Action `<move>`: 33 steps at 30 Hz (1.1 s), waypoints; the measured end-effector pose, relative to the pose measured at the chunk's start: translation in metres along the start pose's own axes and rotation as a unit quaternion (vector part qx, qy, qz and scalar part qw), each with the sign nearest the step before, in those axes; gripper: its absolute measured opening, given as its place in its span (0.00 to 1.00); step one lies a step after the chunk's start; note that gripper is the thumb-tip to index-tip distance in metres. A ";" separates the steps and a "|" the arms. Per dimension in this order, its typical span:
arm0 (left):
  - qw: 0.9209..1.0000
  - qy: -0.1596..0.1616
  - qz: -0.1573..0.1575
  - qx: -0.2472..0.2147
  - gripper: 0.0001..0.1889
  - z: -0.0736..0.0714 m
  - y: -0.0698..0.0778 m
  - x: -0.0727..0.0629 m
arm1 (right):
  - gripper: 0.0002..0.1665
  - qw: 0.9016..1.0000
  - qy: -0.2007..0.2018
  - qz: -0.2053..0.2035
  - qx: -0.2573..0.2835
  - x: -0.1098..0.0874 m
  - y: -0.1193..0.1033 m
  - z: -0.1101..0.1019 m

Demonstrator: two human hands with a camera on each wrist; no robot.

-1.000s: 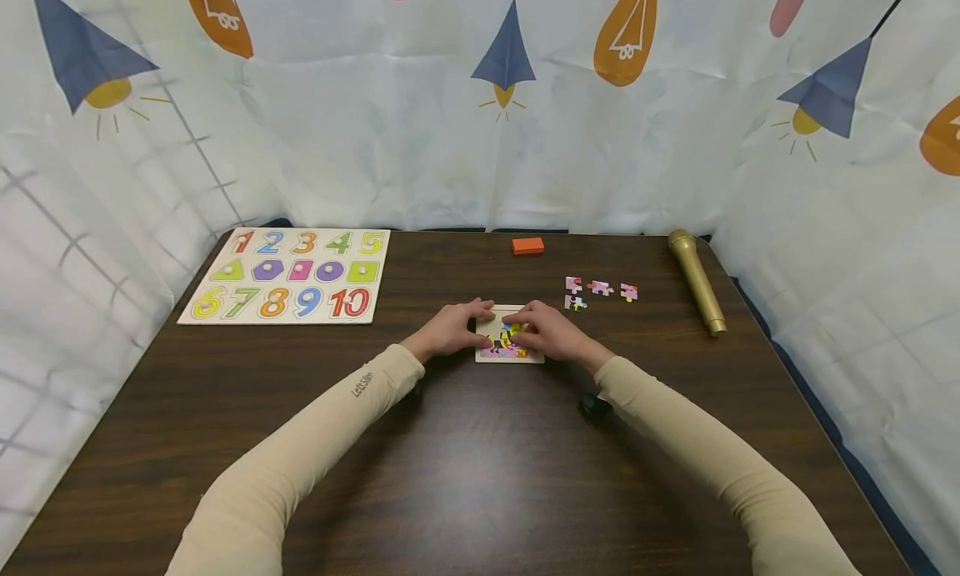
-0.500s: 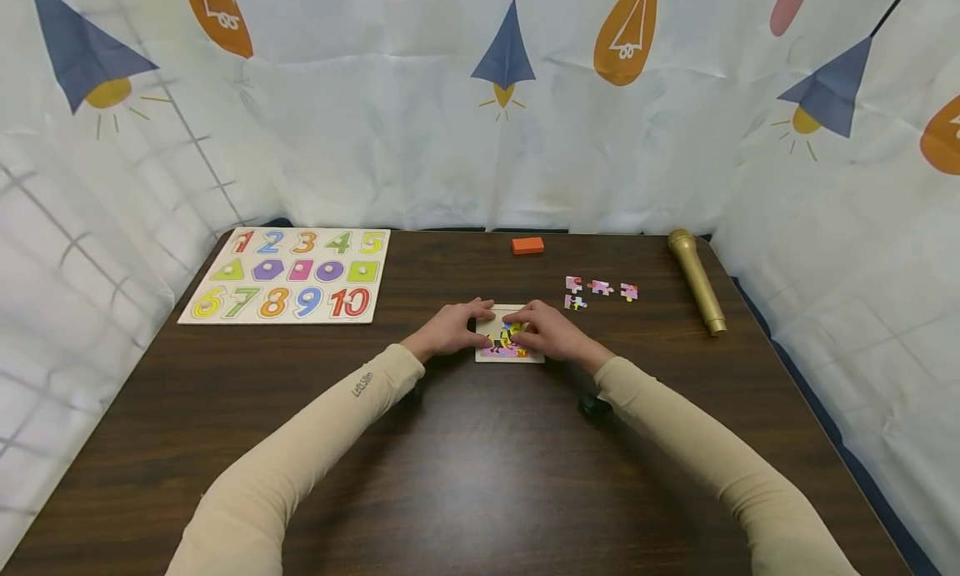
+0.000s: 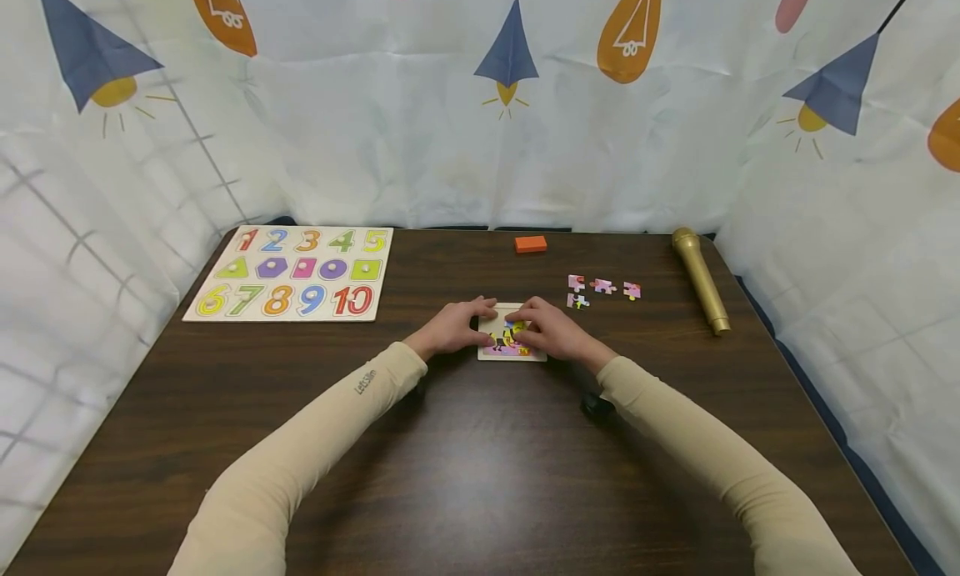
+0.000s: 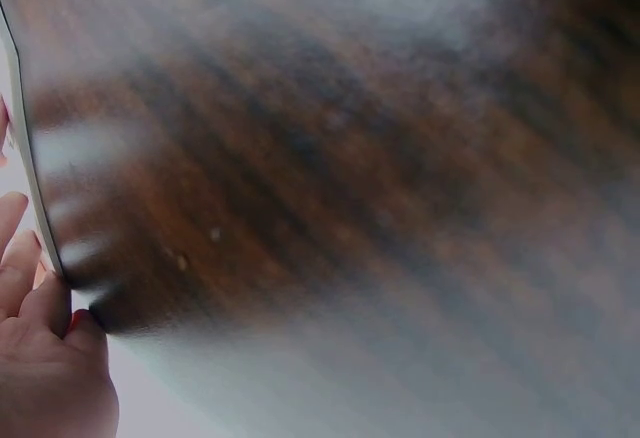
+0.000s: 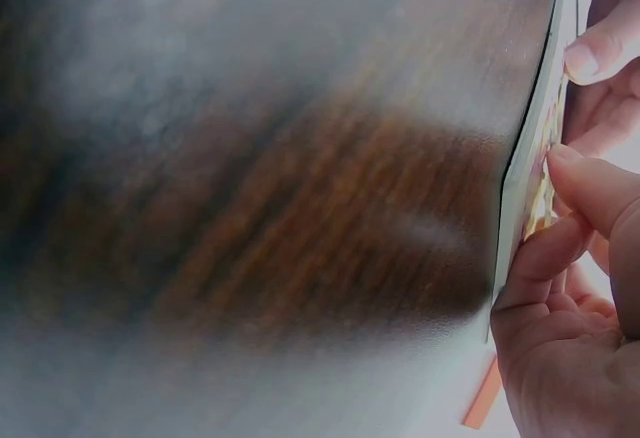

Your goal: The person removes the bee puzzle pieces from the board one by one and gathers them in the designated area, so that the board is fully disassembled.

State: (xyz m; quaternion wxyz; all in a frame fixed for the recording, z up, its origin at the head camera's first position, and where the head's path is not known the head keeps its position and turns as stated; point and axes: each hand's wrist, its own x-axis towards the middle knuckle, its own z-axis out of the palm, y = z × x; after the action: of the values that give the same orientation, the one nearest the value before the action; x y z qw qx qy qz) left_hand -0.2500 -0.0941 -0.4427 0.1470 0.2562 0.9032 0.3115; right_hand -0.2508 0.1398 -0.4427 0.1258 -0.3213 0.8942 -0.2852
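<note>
A small jigsaw puzzle board [image 3: 512, 358] with a pale frame lies on the table at mid-view, partly filled with yellow and pink pieces. My left hand [image 3: 452, 328] grips its left side, thumb over the lower pieces and fingertips near the upper left. From the right, my right hand [image 3: 556, 333] holds the board, its thumb [image 5: 575, 163] pressing on the pieces in the right wrist view and the other fingers bent at the edge. Both hands cover part of the picture. Several loose puzzle pieces [image 3: 603, 286] lie beyond the right hand.
A number-and-shape board [image 3: 288, 273] lies at the back left of the brown table [image 3: 480, 468]. An orange block [image 3: 531, 244] sits near the back edge. To the right lies a gold microphone [image 3: 702, 282]. A patterned white curtain [image 3: 420, 142] encloses the table.
The head view has shifted very slightly. Both hands stay on the puzzle board in almost the same pose, and the loose pieces have not moved.
</note>
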 end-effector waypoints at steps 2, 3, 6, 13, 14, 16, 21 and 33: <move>1.000 0.000 0.002 -0.001 0.27 0.000 0.000 0.000 | 0.20 1.000 0.001 -0.002 -0.002 0.000 0.000 0.000; 1.000 0.000 0.004 -0.001 0.27 0.000 0.000 0.000 | 0.20 1.000 0.002 -0.003 -0.004 0.000 0.000 0.000; 1.000 0.001 0.007 0.000 0.27 0.000 0.000 0.001 | 0.20 1.000 0.004 -0.003 -0.005 -0.001 0.001 0.000; 1.000 -0.001 0.001 0.001 0.27 -0.001 0.000 0.001 | 0.20 1.000 0.008 -0.010 0.004 0.000 0.001 0.001; 1.000 -0.001 -0.001 -0.001 0.27 -0.001 0.000 0.000 | 0.20 1.000 0.008 -0.010 0.006 0.000 0.001 0.001; 1.000 -0.002 -0.002 -0.003 0.27 -0.001 0.000 0.000 | 0.20 1.000 0.012 -0.007 0.009 0.000 0.002 0.001; 1.000 -0.002 -0.001 -0.002 0.27 -0.001 -0.002 0.001 | 0.21 0.999 0.020 0.013 0.026 -0.001 0.002 0.000; 1.000 -0.006 -0.001 0.000 0.27 -0.001 0.001 0.000 | 0.22 0.994 0.054 0.053 0.077 -0.010 0.008 -0.004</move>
State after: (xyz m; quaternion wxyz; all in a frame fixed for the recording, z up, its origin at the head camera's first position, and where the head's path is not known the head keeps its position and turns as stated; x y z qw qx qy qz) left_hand -0.2499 -0.0944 -0.4412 0.1527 0.2575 0.9025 0.3096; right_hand -0.2484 0.1529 -0.4437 0.1161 -0.2473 0.8909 -0.3628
